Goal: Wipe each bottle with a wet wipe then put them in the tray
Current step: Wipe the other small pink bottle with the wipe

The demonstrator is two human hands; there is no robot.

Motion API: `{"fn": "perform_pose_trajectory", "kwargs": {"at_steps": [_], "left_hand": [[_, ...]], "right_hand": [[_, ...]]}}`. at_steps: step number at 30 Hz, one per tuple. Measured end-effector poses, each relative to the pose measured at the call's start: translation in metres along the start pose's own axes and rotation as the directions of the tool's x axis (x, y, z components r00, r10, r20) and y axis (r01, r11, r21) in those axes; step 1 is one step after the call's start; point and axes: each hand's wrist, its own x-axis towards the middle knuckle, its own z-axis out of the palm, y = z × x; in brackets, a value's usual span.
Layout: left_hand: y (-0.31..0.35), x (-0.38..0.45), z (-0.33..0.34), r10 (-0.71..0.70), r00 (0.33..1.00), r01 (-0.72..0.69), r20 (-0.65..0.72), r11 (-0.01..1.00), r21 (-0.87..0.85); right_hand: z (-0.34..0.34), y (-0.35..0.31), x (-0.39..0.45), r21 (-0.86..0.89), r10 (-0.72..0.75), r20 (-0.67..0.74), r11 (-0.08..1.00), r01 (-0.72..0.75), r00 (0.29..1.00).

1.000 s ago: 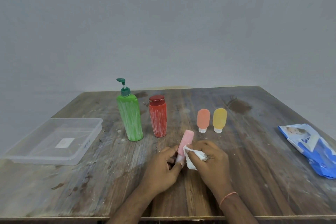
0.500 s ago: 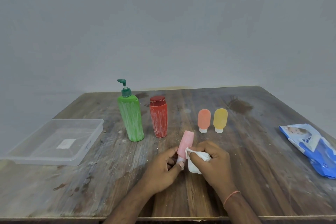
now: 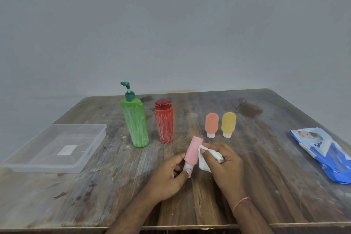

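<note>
A clear, shallow rectangular plastic tray (image 3: 57, 148) sits far to the left of the tall green pump bottle (image 3: 135, 122), close to the left edge of the worn wooden table (image 3: 266, 176), with a white label on its floor and nothing else visible in it. A strip of bare wood separates the tray from the green pump bottle, which stands upright. Just to the right of that bottle stands the red bottle with a dark red cap (image 3: 164, 121), apart from it by a narrow gap. Further right of the pump bottle, two small tubes stand on their white caps side by side: the orange squeeze tube (image 3: 211, 124), then the yellow squeeze tube (image 3: 228, 124).

In front of the pump bottle and to its right, the left hand (image 3: 171, 175) pinches the white cap end of a small pink squeeze tube (image 3: 192, 152) between thumb and curled fingers, the tube tilted with its rounded end pointing away. The right hand (image 3: 226, 163), an orange thread on its wrist, has its fingers curled round a crumpled white wet wipe (image 3: 206, 159), which touches the pink tube's right side.

Far to the right of the pump bottle, a blue and white wipes packet (image 3: 326, 155) lies flat near the table's right edge. Open wood runs along the near edge on either side of the forearms.
</note>
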Motion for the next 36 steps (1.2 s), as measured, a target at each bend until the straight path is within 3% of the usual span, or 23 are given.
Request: {"fn": "perform_pose_trajectory", "kwargs": {"at_steps": [7, 12, 17, 20, 22, 27, 32, 36], "left_hand": [[-0.002, 0.000, 0.003, 0.003, 1.000, -0.003, -0.021, 1.000, 0.002], [-0.005, 0.001, 0.004, 0.012, 0.999, -0.013, -0.041, 1.000, -0.023], [-0.005, 0.002, 0.006, 0.008, 0.999, -0.008, -0.033, 1.000, 0.002], [-0.006, 0.002, 0.006, 0.022, 0.999, -0.023, -0.041, 1.000, -0.006], [-0.007, 0.003, 0.006, 0.020, 0.999, -0.021, -0.036, 1.000, -0.002], [-0.007, 0.003, 0.007, 0.026, 0.999, -0.024, -0.025, 0.998, 0.050], [-0.009, 0.002, 0.007, 0.043, 0.998, -0.043, -0.046, 0.999, 0.016], [-0.010, 0.003, 0.008, 0.030, 0.999, -0.028, -0.032, 0.998, 0.052]], "right_hand": [[-0.002, -0.005, -0.004, 0.102, 0.058, -0.014, 0.993, -0.056, 0.998], [0.001, -0.006, -0.007, 0.012, -0.013, 0.019, 1.000, 0.013, 1.000], [-0.001, -0.006, -0.007, -0.009, -0.032, -0.069, 0.999, 0.031, 0.997], [0.000, -0.005, -0.010, -0.031, -0.083, -0.016, 0.996, 0.083, 0.996], [0.000, -0.005, -0.010, -0.071, -0.076, 0.002, 0.995, 0.076, 0.997], [-0.002, -0.013, -0.008, -0.032, -0.053, -0.102, 0.998, 0.050, 0.993], [-0.003, -0.016, -0.012, -0.028, -0.069, -0.009, 0.997, 0.069, 0.998], [-0.005, -0.015, -0.008, -0.028, -0.040, -0.090, 0.999, 0.038, 0.995]]}}
